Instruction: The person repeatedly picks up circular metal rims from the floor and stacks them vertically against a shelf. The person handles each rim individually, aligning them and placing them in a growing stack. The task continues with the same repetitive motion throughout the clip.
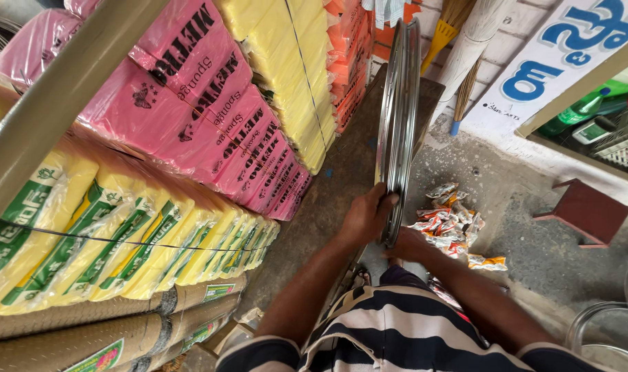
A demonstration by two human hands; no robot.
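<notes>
Both our hands on a metal wheel rim [399, 117], held upright on edge.

Nearest us, the rim's lower arc sits between our two hands, and the rest rises away toward the brooms [466, 41]. Our left hand [366, 215] has its fingers [390, 200] curled over the rim's left edge, closed on it. Our right hand [405, 244] touches the rim at its bottom right; we cannot tell how far those fingers are closed. Just right of the rim, small snack packets [446, 219] lie on the concrete floor [534, 255]. Farther right is a low red stool [590, 210]. To the left are stacked pink sponge packs [210, 103].
</notes>
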